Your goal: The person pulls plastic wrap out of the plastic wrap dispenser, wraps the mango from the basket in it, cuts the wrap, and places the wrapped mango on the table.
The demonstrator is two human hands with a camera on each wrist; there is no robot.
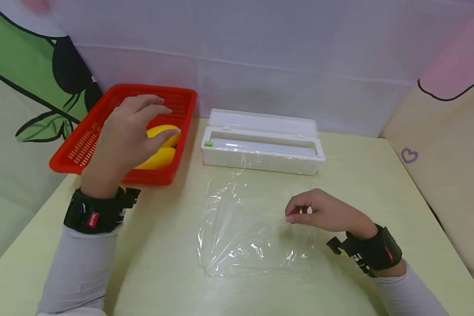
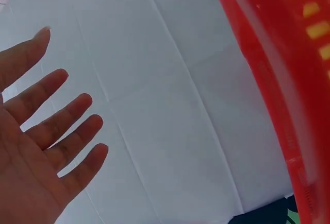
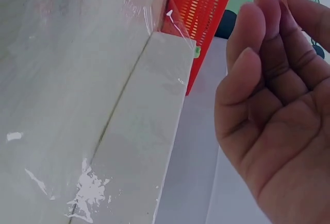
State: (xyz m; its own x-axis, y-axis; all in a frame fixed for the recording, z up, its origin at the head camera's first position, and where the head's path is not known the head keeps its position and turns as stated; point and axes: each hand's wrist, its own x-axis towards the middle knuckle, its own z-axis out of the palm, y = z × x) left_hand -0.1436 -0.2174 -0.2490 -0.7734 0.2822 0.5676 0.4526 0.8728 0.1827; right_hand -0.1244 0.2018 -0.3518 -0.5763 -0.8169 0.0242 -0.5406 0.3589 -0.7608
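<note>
My left hand (image 1: 132, 125) hovers over the red basket (image 1: 189, 109), holding nothing, its fingers spread and slightly bent. Two yellow mango-shaped fruits (image 1: 163, 158) lie in the basket, partly hidden by that hand. In the left wrist view the same hand (image 2: 46, 141) shows an empty palm beside the basket's rim. A sheet of clear cling film (image 1: 241, 245) spreads wrinkled on the table, running up to the white dispenser box (image 1: 260, 162). Over its right part is my right hand (image 1: 320, 213), thumb and forefinger tips together; I cannot tell whether film is between them.
The dispenser's lid (image 1: 264, 123) stands raised at the back, with a green slider (image 1: 208, 144) on the front left edge. A pale cloth wall (image 1: 256, 66) rises behind the table (image 1: 158, 272). Printed fabric panels border both sides.
</note>
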